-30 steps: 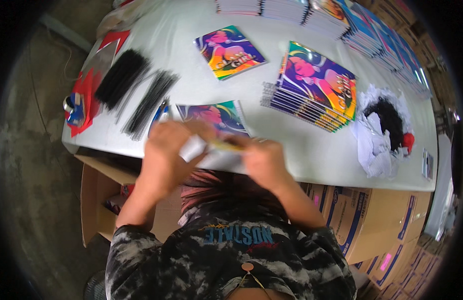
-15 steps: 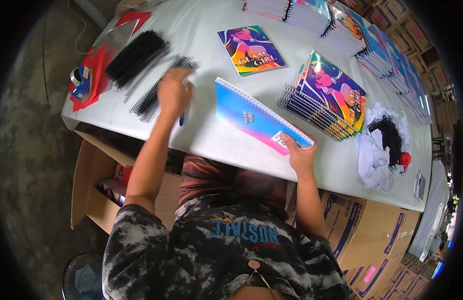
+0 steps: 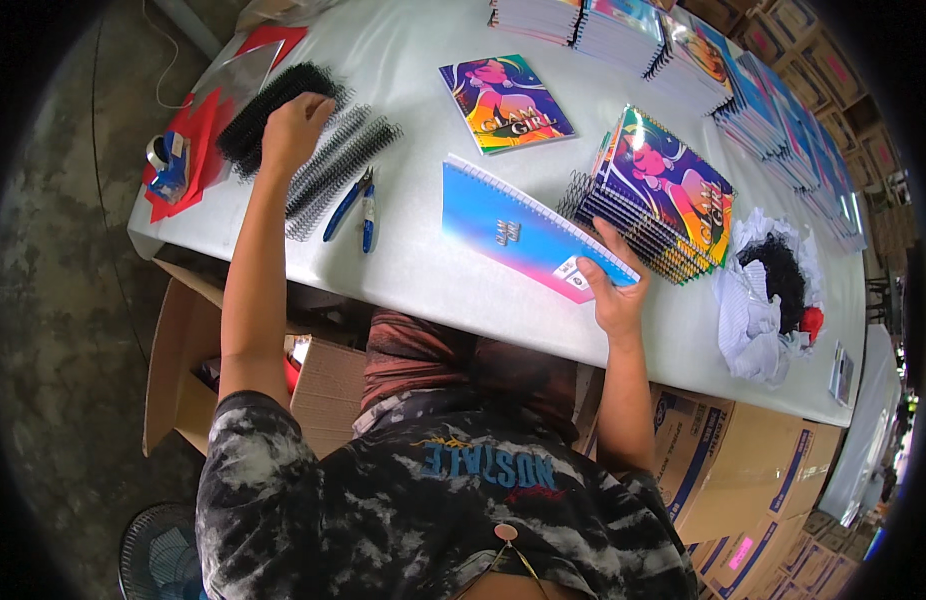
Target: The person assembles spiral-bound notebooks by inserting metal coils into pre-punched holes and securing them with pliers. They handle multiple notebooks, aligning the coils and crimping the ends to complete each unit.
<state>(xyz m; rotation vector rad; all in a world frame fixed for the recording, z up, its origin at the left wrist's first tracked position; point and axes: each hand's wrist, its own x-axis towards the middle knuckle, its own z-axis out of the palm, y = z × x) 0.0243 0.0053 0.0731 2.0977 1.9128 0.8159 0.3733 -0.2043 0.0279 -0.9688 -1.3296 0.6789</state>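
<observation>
My left hand (image 3: pixel 296 130) is at the right side of a pile of black spiral binding coils (image 3: pixel 258 120). Its fingers are curled together, and what they pinch, if anything, is hidden. More loose coils (image 3: pixel 348 165) lie alongside, with blue-handled pliers (image 3: pixel 348 208) near their lower end. In my right hand (image 3: pixel 621 290) is a blue-and-pink notebook (image 3: pixel 483 205), gripped at its lower right corner with the thumb on top. The notebook is tilted over the table, and a white punched edge runs along its upper side.
A colourful notebook (image 3: pixel 508 103) lies beyond. To the right stands a stack of bound notebooks (image 3: pixel 663 190), with crumpled cloth (image 3: pixel 758 315) beside it. A tape dispenser (image 3: pixel 169 165) rests on red sheets at the left. More notebook stacks (image 3: pixel 688 70) line the far edge.
My left hand has moved left and away, from the loose coils to the black pile, uncovering the pliers. My right hand and the notebook have shifted slightly right.
</observation>
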